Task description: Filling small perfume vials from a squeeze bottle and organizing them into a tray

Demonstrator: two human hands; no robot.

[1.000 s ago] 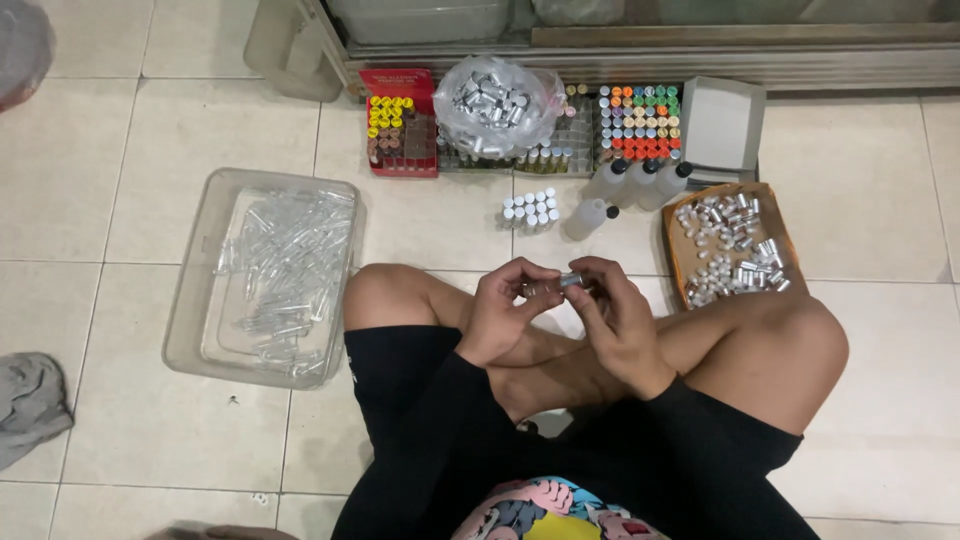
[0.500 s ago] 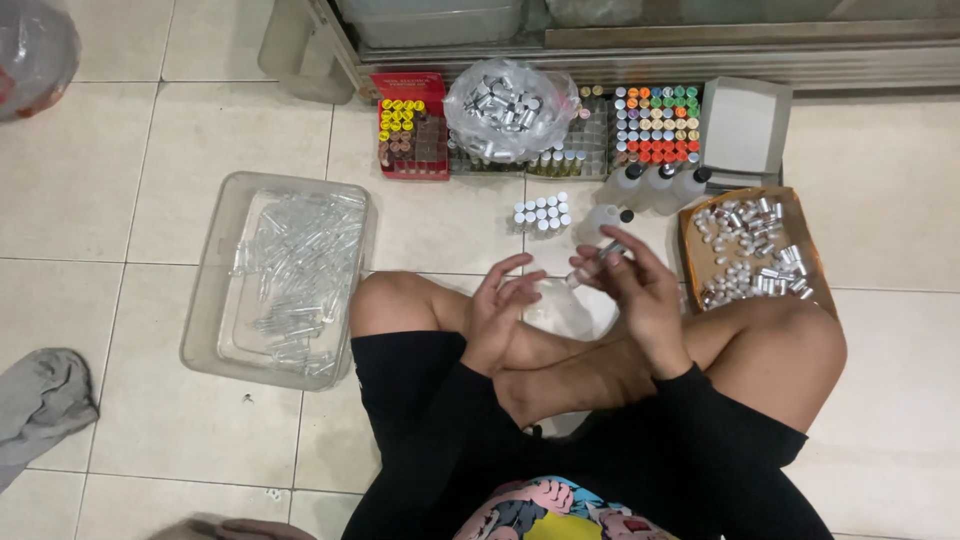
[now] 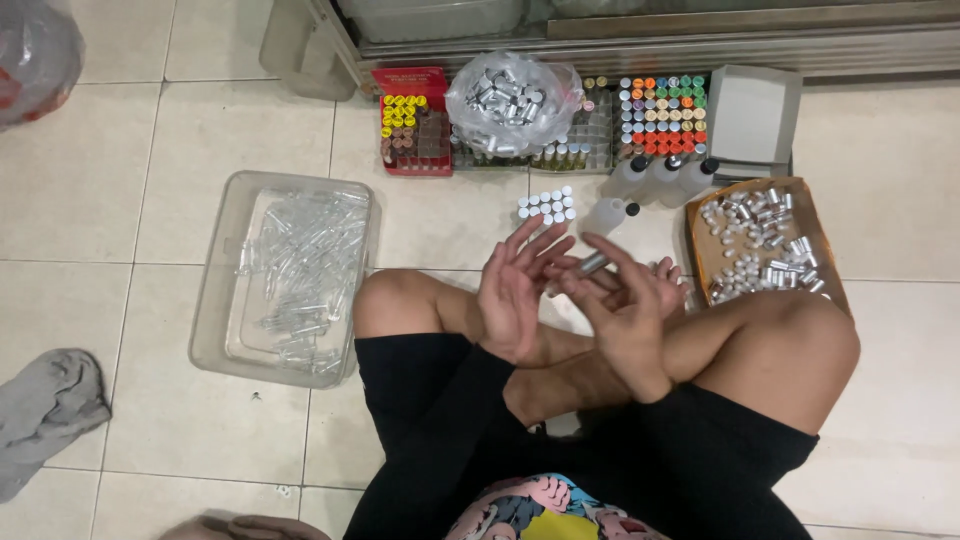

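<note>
I sit cross-legged on a tiled floor with both hands raised above my knees. My right hand (image 3: 628, 312) pinches a small clear vial with a silver cap (image 3: 590, 264) between thumb and forefinger. My left hand (image 3: 514, 290) is flat, fingers spread, with its palm against the vial's near end. Just beyond the hands stands a cluster of small white-capped vials (image 3: 545, 207).
A clear plastic tub (image 3: 212, 300) of empty vials lies at left. A cardboard box (image 3: 700, 260) of silver caps is at right. Behind are white bottles (image 3: 655, 178), a bag of silver caps (image 3: 510, 100), racks of coloured-capped vials (image 3: 658, 115) and a red rack (image 3: 412, 125). A grey cloth (image 3: 45, 410) lies at lower left.
Both hands held the vial together a second ago. The left hand then let go and has spread flat against the vial, which the right hand keeps.
</note>
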